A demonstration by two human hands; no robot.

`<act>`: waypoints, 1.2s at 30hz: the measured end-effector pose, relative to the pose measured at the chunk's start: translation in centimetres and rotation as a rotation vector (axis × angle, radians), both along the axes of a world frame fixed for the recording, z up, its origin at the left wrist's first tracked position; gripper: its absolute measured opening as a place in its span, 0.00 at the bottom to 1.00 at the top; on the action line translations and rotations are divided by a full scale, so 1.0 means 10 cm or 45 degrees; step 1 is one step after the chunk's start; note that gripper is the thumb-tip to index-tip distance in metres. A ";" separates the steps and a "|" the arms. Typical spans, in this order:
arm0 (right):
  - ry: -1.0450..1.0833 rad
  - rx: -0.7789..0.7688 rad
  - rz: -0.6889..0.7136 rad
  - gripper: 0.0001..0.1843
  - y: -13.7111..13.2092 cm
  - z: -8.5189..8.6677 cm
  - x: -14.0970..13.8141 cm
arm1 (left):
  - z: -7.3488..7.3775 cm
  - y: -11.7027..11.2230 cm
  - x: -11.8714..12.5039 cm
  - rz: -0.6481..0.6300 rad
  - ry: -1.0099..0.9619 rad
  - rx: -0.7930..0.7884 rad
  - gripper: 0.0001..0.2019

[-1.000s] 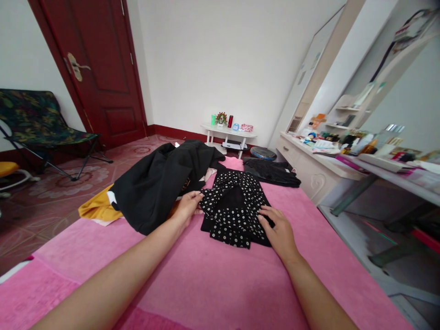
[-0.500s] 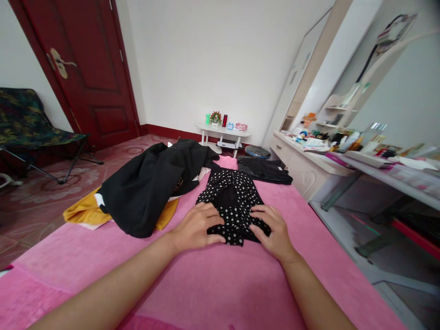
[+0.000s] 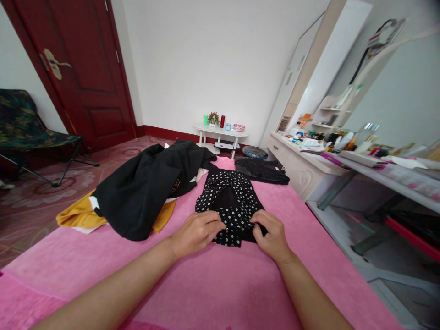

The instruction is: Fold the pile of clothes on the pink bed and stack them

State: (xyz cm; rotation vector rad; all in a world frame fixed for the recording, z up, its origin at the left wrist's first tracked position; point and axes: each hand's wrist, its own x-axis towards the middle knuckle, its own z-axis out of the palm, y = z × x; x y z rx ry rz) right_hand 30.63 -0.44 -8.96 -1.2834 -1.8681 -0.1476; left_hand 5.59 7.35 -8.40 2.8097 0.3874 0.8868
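A black garment with white dots (image 3: 237, 195) lies partly folded on the pink bedspread (image 3: 220, 284); its exact kind I cannot make out. A plain black patch shows in its middle. My left hand (image 3: 199, 231) pinches the fabric at the near left side, thumb and fingers pressed together. On the near right side, my right hand (image 3: 271, 231) grips the cloth between bent fingers and thumb. The near edge of the garment hangs loosely between both hands, flat on the bedspread.
Left of the garment lies a heap with a black top (image 3: 137, 188) over yellow clothing (image 3: 74, 217). Folded black clothes (image 3: 263, 170) rest at the far right edge. A cluttered dressing table (image 3: 309, 153) stands to the right, a folding chair (image 3: 30, 119) to the left.
Both hands have closed from spread fingers into pinches on the dotted garment. The view has shifted slightly, and the garment stays in about the same place.
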 end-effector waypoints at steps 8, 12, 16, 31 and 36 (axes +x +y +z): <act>0.020 -0.335 -0.127 0.08 0.05 0.00 -0.06 | 0.01 0.03 0.10 0.164 0.006 -0.242 0.11; 0.038 -0.326 -0.184 0.08 0.07 -0.01 -0.11 | 0.07 0.22 0.21 0.230 -0.012 -0.108 0.13; 0.042 -0.300 -0.195 0.12 0.08 -0.02 -0.09 | 0.02 0.43 0.34 0.433 0.102 -0.066 0.32; -0.239 -0.240 -0.684 0.09 0.60 0.30 -0.25 | -0.29 0.59 0.41 0.646 -0.312 -0.512 0.30; -0.064 -0.225 -0.699 0.09 0.79 0.08 -0.43 | -0.24 0.79 0.42 0.762 -0.426 -0.564 0.27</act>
